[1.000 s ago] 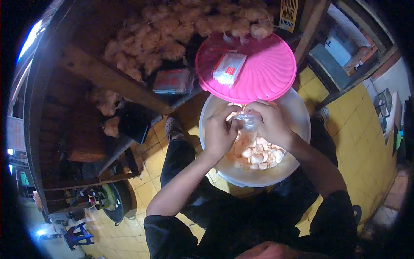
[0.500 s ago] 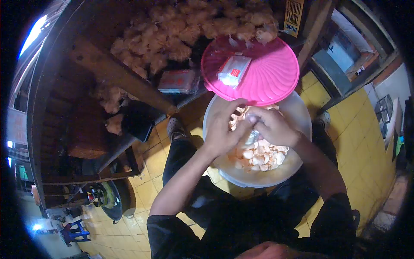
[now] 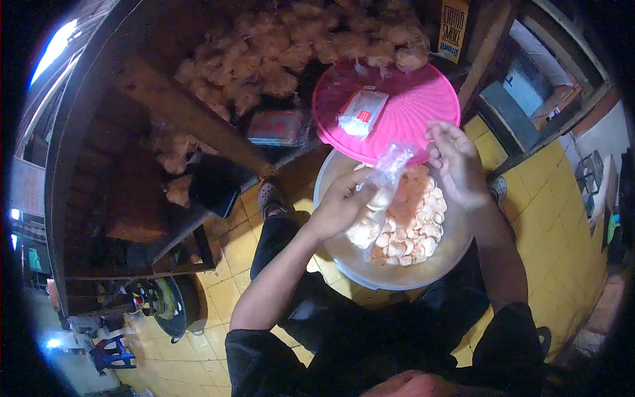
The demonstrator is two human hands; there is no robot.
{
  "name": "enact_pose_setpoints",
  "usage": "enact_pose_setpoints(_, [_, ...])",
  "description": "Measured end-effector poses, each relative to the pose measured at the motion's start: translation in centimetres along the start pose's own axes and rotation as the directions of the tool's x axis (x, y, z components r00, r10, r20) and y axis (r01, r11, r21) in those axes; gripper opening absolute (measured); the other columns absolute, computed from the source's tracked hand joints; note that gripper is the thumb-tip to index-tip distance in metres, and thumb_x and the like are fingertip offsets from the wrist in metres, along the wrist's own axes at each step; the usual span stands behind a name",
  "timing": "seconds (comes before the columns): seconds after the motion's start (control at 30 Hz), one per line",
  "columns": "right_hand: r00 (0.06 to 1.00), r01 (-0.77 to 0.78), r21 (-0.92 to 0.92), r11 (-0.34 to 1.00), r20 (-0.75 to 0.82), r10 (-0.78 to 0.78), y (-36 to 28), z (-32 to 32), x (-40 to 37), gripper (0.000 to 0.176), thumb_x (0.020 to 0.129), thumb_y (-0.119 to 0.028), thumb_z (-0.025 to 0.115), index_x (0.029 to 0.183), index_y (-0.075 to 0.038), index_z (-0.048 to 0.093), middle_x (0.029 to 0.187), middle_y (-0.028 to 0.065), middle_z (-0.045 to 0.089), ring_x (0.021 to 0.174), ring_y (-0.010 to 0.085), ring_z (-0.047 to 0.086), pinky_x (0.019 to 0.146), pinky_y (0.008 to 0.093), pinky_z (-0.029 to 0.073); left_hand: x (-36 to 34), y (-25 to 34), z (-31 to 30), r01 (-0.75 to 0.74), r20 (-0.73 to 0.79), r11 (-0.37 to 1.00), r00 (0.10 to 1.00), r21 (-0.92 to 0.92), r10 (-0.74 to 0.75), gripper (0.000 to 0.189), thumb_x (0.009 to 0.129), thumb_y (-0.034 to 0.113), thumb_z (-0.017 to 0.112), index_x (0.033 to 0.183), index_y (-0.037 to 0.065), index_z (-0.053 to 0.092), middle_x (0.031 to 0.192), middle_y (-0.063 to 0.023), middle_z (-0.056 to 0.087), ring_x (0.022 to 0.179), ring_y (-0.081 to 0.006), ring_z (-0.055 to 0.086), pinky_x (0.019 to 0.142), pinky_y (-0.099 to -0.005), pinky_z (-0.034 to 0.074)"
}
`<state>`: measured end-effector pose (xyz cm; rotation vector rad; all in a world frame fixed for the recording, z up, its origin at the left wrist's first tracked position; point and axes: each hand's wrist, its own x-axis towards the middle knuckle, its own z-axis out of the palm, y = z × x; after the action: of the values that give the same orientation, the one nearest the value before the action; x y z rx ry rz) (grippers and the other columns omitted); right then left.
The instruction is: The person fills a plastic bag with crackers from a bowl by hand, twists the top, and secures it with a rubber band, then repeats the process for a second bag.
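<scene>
My left hand (image 3: pixel 342 204) is closed around a clear plastic bag (image 3: pixel 395 162) that has some pale chips inside its lower part. The bag's crinkled top sticks up past my thumb, toward the pink lid. To its right, my right hand (image 3: pixel 458 162) is raised with the fingers parted and slightly curled, holding nothing that I can see. Below both hands, a large whitish tub (image 3: pixel 456 255) contains many loose round orange-white chips (image 3: pixel 413 228). A round pink lid (image 3: pixel 420 99) lies at the tub's far side, partly over its rim.
On the lid rests a pack of clear plastic bags (image 3: pixel 362 112). Another flat pack (image 3: pixel 274 127) lies on the wooden shelf, near a large heap of filled bags (image 3: pixel 278 53). A "Liquid Smoke" box (image 3: pixel 452 30) stands at the back. Wooden posts flank the tub.
My hands have come apart. The right one has moved up and right off the bag, opening its fingers, while the left keeps hold of the bag, which shows more fully now.
</scene>
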<state>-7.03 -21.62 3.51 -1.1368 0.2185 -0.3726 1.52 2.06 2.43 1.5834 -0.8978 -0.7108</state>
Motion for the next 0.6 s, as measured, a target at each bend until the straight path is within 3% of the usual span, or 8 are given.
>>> enact_pose_setpoints(0.07, [0.998, -0.067, 0.02, 0.998, -0.022, 0.067, 0.3, 0.7, -0.9, 0.037, 0.1, -0.021, 0.061, 0.131, -0.002, 0.055, 0.115, 0.0057, 0.062, 0.093, 0.0058, 0.056, 0.074, 0.0197, 0.045, -0.2, 0.8, 0.2, 0.074, -0.031, 0.979, 0.996, -0.19, -0.081, 0.027, 0.1, 0.018, 0.055, 0.118, 0.001, 0.065, 0.095, -0.0039, 0.068, 0.088, -0.0112, 0.061, 0.08, -0.0291, 0.05])
enact_pose_setpoints(0.1, [0.983, -0.004, -0.105, 0.994, 0.182, 0.024, 1.2, 1.3, -1.7, 0.039, 0.101, -0.023, 0.059, 0.134, -0.002, 0.053, 0.118, 0.0071, 0.062, 0.101, 0.008, 0.056, 0.079, 0.0218, 0.046, -0.3, 0.8, 0.4, 0.07, -0.029, 0.98, 0.997, -0.189, -0.077, 0.027, 0.1, 0.018, 0.055, 0.118, 0.001, 0.065, 0.095, -0.0039, 0.068, 0.088, -0.0112, 0.061, 0.08, -0.0291, 0.05])
enact_pose_setpoints(0.13, [0.924, 0.082, -0.213, 0.974, 0.383, 0.006, 1.8, 2.1, -2.4, 0.041, 0.103, -0.024, 0.056, 0.137, -0.003, 0.051, 0.122, 0.0084, 0.062, 0.109, 0.0102, 0.056, 0.084, 0.024, 0.048, -0.4, 0.8, 0.7, 0.101, 0.012, 0.986, 0.995, -0.129, -0.101, 0.027, 0.1, 0.02, 0.057, 0.118, 0.001, 0.066, 0.096, -0.0043, 0.069, 0.087, -0.0108, 0.061, 0.079, -0.0288, 0.05])
enact_pose_setpoints(0.2, [0.915, -0.028, -0.326, 0.945, 0.372, 0.155, 2.3, 4.4, -3.6, 0.042, 0.104, -0.024, 0.054, 0.138, -0.001, 0.05, 0.125, 0.01, 0.062, 0.114, 0.0148, 0.058, 0.09, 0.0274, 0.049, -0.7, 0.5, 1.3, 0.124, 0.086, 0.992, 0.988, 0.017, -0.125, 0.032, 0.099, 0.028, 0.062, 0.118, 0.003, 0.066, 0.096, -0.0069, 0.07, 0.085, -0.0124, 0.063, 0.079, -0.0312, 0.051])
enact_pose_setpoints(0.27, [0.883, -0.218, -0.211, 0.953, 0.374, 0.284, 2.3, 4.6, -2.9, 0.035, 0.105, -0.025, 0.051, 0.127, 0.001, 0.057, 0.127, 0.014, 0.062, 0.112, 0.017, 0.06, 0.089, 0.0296, 0.051, -0.9, 0.6, 2.9, -0.123, 0.059, 0.972, 0.992, 0.201, 0.113, 0.03, 0.099, 0.027, 0.061, 0.115, 0.002, 0.067, 0.091, -0.0042, 0.067, 0.081, -0.0082, 0.059, 0.072, -0.0287, 0.049])
enact_pose_setpoints(0.33, [0.891, -0.271, 0.041, 0.962, 0.39, 0.234, 2.5, 4.3, -2.1, 0.032, 0.105, -0.027, 0.049, 0.108, 0.002, 0.063, 0.125, 0.0161, 0.063, 0.109, 0.0188, 0.063, 0.088, 0.0308, 0.052, -1.1, 1.1, 3.5, -0.018, 0.042, 0.992, 0.999, 0.126, 0.013, 0.032, 0.099, 0.029, 0.062, 0.117, 0.003, 0.066, 0.092, -0.0056, 0.068, 0.081, -0.0102, 0.06, 0.073, -0.0309, 0.05])
enact_pose_setpoints(0.5, [0.966, -0.222, 0.051, 0.974, 0.149, 0.213, -1.1, 3.9, -2.1, 0.036, 0.103, -0.032, 0.051, 0.093, 0.0, 0.065, 0.102, 0.0147, 0.069, 0.087, 0.0175, 0.068, 0.079, 0.0322, 0.056, -1.1, 1.1, 3.9, 0.188, -0.056, 0.975, 0.982, 0.122, -0.182, 0.042, 0.097, 0.034, 0.063, 0.125, 0.003, 0.061, 0.094, -0.0124, 0.069, 0.082, -0.0192, 0.065, 0.077, -0.0378, 0.052])
enact_pose_setpoints(0.6, [0.982, -0.036, -0.183, 0.982, -0.19, 0.001, -2.4, 2.6, -1.3, 0.039, 0.1, -0.037, 0.054, 0.096, 0.0, 0.065, 0.084, 0.0108, 0.069, 0.069, 0.0173, 0.067, 0.066, 0.0311, 0.055, -1.7, 0.1, 4.5, -0.003, -0.243, 0.693, 0.935, 0.72, 0.257, 0.061, 0.097, 0.042, 0.059, 0.136, -0.004, 0.049, 0.119, -0.0263, 0.062, 0.106, -0.0266, 0.063, 0.09, -0.0394, 0.049])
